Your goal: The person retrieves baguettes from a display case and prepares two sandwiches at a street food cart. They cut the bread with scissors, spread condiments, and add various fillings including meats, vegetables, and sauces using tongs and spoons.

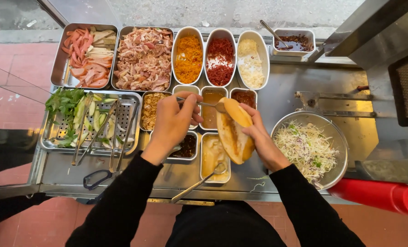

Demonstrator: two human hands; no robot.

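My right hand (263, 137) grips the split bread roll (233, 132), my left hand (174, 121) pinches a spoon (204, 104) at its twelve o'clock end, sauce going in, meats and slaw untouched.

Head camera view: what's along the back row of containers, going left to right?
Tray of sliced sausage → tray of shredded meat → oval dish of orange shreds → oval dish of red shreds → oval dish of white shreds → square tub of dark sauce.
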